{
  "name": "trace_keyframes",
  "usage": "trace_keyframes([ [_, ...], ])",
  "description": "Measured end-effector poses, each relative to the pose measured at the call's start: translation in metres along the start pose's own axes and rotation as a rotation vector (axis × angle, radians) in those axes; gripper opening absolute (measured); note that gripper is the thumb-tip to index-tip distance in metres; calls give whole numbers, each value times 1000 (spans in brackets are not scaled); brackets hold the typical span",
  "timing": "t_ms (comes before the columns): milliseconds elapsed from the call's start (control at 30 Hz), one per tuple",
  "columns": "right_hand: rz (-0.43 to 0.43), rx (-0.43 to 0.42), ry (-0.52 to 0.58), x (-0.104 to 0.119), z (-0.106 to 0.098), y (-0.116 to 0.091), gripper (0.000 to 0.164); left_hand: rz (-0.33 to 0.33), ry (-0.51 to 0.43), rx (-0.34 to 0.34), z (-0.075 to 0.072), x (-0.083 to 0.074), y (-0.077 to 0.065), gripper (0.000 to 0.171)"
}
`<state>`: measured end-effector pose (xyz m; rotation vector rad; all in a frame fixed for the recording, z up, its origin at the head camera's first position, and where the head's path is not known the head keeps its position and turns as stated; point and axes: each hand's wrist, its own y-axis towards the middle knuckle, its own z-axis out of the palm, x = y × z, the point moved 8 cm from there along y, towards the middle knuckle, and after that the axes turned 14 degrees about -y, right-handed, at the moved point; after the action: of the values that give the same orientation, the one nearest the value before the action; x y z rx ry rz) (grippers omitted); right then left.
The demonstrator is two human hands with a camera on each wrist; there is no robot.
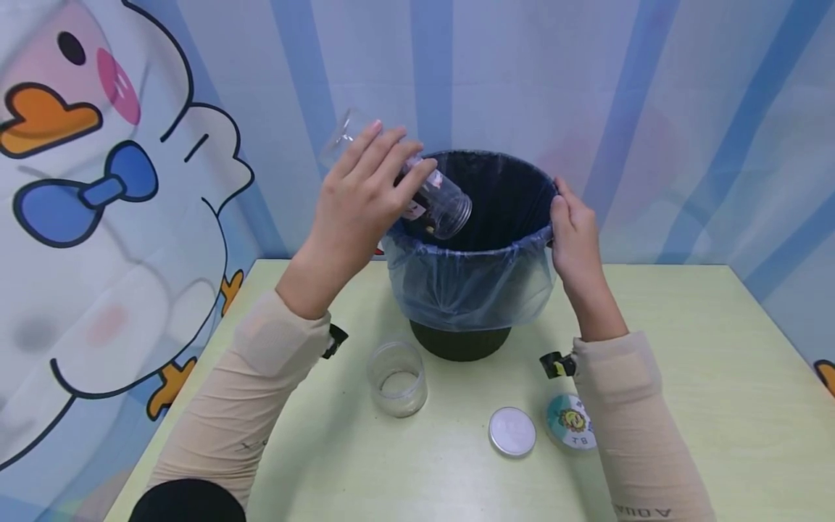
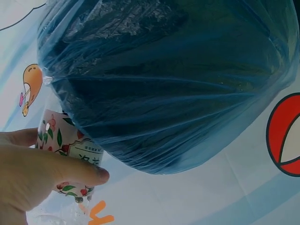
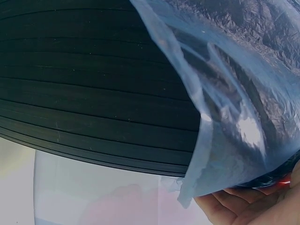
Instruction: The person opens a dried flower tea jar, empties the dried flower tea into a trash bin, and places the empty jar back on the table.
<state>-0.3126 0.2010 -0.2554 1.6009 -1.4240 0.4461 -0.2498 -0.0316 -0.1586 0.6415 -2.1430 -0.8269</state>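
My left hand (image 1: pixel 365 192) grips a clear plastic jar (image 1: pixel 451 210), which is tilted with its open mouth down over the bin's opening. The left wrist view shows the jar's label (image 2: pixel 50 129), printed with flowers and leaves, with my thumb lying across it. Beneath the jar stands a black trash bin (image 1: pixel 459 344) lined with a translucent blue bag (image 1: pixel 470 290) folded over its rim. My right hand (image 1: pixel 577 235) holds the bin's right rim through the bag, thumb and fingers on either side. Its fingers (image 3: pixel 225 206) show below the bag's edge in the right wrist view.
A wide clear container (image 1: pixel 398 380) stands open on the table (image 1: pixel 704 406) in front of the bin. To its right lie a whitish round lid (image 1: pixel 512 432) and a printed round lid (image 1: pixel 569 422), partly behind my right sleeve. A printed curtain (image 1: pixel 496 72) hangs close behind the bin.
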Motion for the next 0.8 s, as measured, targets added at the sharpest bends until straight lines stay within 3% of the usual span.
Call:
trace_keyframes([
  [200, 2, -5, -3, 0, 0, 0, 50, 4, 15, 7, 3, -1, 1, 31],
  [467, 9, 6, -12, 0, 0, 0, 51, 59, 47, -17, 3, -3, 4, 28],
  [800, -7, -17, 16, 2, -1, -2, 52, 74, 26, -34, 4, -5, 7, 30],
])
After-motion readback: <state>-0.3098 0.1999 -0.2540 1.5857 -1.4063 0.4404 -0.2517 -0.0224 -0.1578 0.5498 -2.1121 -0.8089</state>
